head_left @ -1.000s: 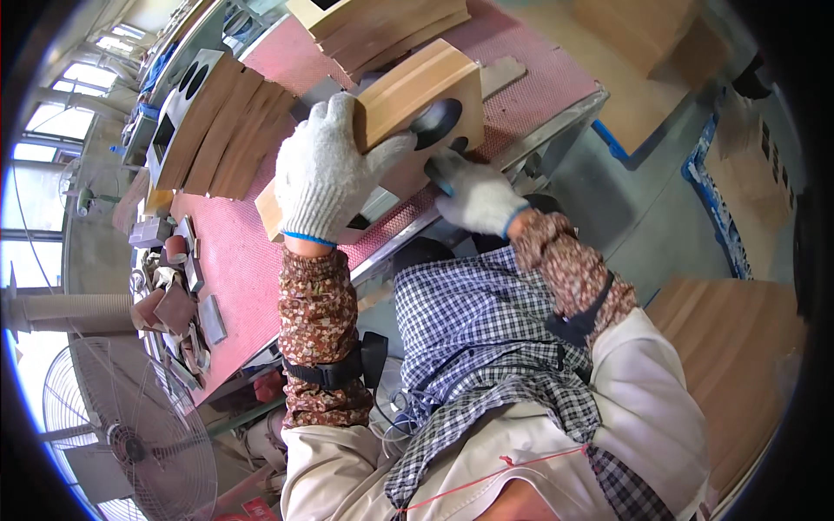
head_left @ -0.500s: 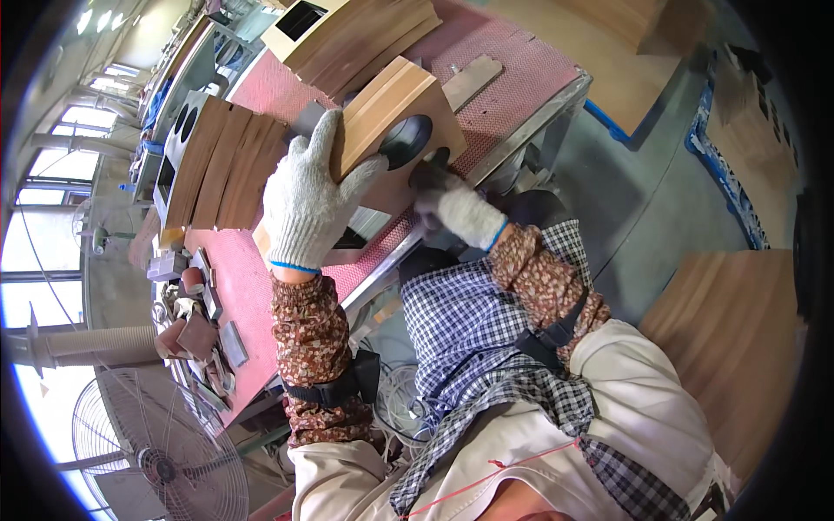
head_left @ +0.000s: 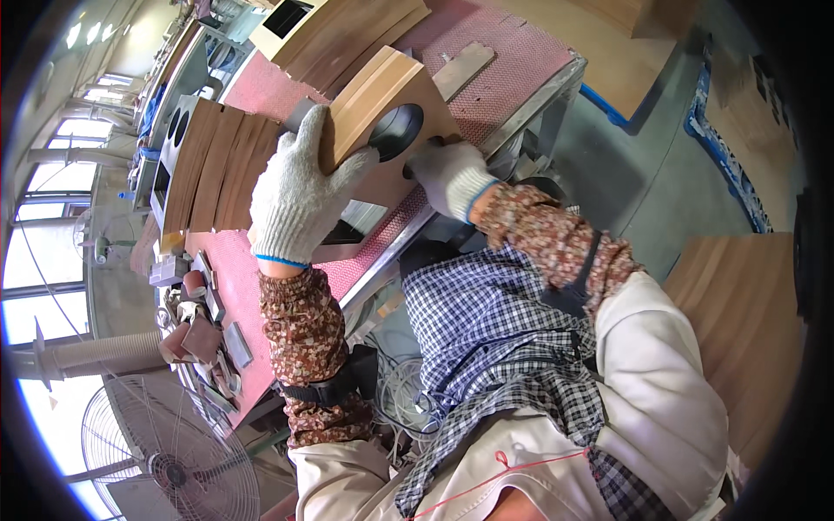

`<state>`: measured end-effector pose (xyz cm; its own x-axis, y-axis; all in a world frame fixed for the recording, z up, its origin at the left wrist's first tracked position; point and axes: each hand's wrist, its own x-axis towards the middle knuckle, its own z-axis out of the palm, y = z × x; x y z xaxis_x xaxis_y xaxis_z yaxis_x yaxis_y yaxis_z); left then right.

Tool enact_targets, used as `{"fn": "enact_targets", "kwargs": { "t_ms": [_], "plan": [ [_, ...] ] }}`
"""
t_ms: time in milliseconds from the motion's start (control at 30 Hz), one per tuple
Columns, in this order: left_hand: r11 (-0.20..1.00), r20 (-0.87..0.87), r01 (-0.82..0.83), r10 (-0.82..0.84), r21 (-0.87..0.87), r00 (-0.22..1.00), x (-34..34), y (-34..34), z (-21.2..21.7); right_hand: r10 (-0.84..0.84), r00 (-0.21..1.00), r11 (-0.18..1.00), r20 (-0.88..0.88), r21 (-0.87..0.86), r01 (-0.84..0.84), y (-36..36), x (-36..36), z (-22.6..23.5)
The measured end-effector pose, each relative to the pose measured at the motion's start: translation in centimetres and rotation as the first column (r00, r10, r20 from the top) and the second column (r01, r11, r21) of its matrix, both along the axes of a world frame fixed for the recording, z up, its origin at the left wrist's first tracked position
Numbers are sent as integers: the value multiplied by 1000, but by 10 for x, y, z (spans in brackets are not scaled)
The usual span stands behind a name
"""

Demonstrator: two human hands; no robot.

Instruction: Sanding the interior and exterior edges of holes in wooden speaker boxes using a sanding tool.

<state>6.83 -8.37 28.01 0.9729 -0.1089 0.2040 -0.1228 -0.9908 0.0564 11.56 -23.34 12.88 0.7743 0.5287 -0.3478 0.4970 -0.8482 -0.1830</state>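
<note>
A wooden box (head_left: 395,82) with round holes in its pale front face and a rectangular opening near its lower end lies tilted on the pink padded table (head_left: 347,276). My left hand (head_left: 300,187), in a white knit glove, is closed on the box's edge, thumb on the front face and fingers over the wood-grain side. My right hand (head_left: 452,178), in a glove with greyed fingers, presses against the front face by one of the round holes. Its fingers are curled; whatever they hold, if anything, is hidden.
Stacked wooden boxes (head_left: 221,165) stand left of my left hand, and another stack (head_left: 339,39) lies beyond. A flat wooden strip (head_left: 463,71) rests near the table's right edge. Sanding blocks and scraps (head_left: 204,334) litter the left side. A caged fan (head_left: 169,469) stands at lower left.
My right hand has shifted slightly right along the front face and is less blurred. The left hand keeps its hold; the whole view has shifted a little.
</note>
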Motion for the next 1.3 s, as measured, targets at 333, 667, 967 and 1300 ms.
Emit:
{"fn": "enact_targets", "kwargs": {
  "t_ms": [333,667,967,1300],
  "plan": [
    [996,3,42,-42,76,999,7,-4,0,-66,989,975,129,220,36,-18,-5,8],
    [995,83,83,-79,-48,993,11,-9,-9,-151,962,900,227,433,39,-25,-25,-6],
    [997,87,74,-72,-13,994,7,-7,-12,-68,991,958,119,286,32,-25,-25,5],
    [997,70,73,-73,-4,995,8,-8,-12,-267,935,676,-232,647,354,-21,-34,-2]
  ]
}}
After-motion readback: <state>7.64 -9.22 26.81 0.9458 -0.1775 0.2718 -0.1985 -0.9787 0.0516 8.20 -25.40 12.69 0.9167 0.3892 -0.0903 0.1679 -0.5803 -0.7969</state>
